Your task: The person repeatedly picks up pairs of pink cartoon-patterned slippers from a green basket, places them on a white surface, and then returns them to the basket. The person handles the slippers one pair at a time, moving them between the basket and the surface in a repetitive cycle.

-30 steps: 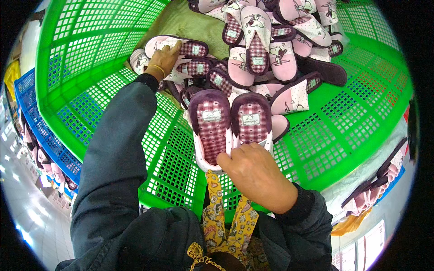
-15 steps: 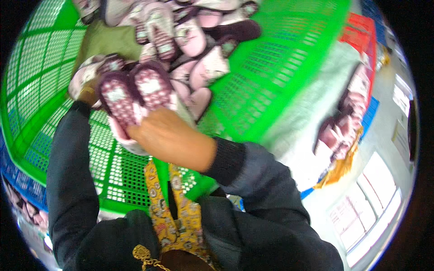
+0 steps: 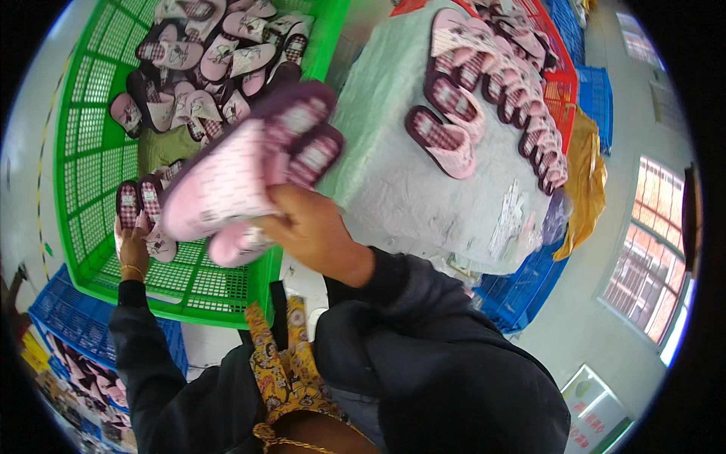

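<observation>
My right hand (image 3: 316, 233) is raised over the right side of the green basket (image 3: 94, 227), closed round a pair of pink slippers (image 3: 219, 178) with dark purple edges and checked insoles; they are blurred. Down in the basket's near left part, my left hand (image 3: 134, 250) grips another pair of slippers (image 3: 129, 200) of the same kind, toes toward me. Its fingers are partly over the uppers. Many loose slippers (image 3: 200, 106) lie heaped in the basket's far part, around an olive-green patch (image 3: 160, 147).
To the right stands a surface under whitish plastic sheeting (image 3: 401, 208). On it lie a pair of slippers (image 3: 446, 136) and a long row of nested slippers (image 3: 529, 113). Red crate edges (image 3: 563, 91), blue crates (image 3: 522, 291) and a yellow-brown sheet (image 3: 586, 174) border it.
My right hand has lifted its slippers up and right, out of the basket. My view has swung right, showing more of the plastic-covered surface. My left hand now shows gripping a pair.
</observation>
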`<move>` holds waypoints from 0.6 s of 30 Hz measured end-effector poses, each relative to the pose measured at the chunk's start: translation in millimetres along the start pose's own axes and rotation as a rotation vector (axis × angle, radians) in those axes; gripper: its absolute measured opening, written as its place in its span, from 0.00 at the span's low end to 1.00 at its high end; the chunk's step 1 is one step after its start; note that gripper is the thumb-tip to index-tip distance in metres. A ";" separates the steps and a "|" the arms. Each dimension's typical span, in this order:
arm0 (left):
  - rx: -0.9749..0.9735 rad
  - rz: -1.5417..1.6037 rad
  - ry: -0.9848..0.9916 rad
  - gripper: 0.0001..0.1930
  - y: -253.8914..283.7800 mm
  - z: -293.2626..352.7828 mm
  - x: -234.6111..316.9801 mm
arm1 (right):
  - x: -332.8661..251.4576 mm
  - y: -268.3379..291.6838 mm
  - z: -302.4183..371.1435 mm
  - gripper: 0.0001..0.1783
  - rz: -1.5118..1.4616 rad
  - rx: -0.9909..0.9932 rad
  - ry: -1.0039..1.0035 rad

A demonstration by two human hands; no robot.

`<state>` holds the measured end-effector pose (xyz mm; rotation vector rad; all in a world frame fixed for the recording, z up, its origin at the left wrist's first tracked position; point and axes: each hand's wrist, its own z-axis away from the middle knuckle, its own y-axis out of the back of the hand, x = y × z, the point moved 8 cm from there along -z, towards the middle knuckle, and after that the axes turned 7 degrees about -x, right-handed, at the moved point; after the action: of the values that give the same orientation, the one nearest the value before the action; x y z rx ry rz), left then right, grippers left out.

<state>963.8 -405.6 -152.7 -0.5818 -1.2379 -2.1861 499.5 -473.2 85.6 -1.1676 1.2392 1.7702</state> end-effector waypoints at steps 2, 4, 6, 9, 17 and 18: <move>0.005 -0.350 -0.056 0.12 13.9 19.4 58.9 | 18.8 44.8 51.4 0.11 -0.015 0.115 -0.255; 0.025 -0.478 -0.084 0.10 27.1 34.9 123.8 | 46.2 83.3 97.2 0.11 -0.061 0.231 -0.405; 0.035 -0.413 -0.083 0.09 33.2 44.1 193.0 | 92.8 110.9 148.2 0.10 -0.076 0.341 -0.592; 0.023 -0.386 -0.171 0.09 36.5 56.6 283.5 | 133.9 146.0 196.2 0.16 0.017 0.565 -0.664; -0.029 -0.493 -0.467 0.09 4.4 59.3 460.8 | 206.4 182.4 198.4 0.18 0.025 0.666 -0.623; -0.048 -0.531 -0.509 0.11 -4.0 55.9 482.3 | 204.5 181.0 197.0 0.18 -0.025 0.690 -0.625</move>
<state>603.9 -476.9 165.4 -0.9610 -1.7674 -2.5977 206.8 -338.9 -12.7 -0.2073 1.2606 1.3423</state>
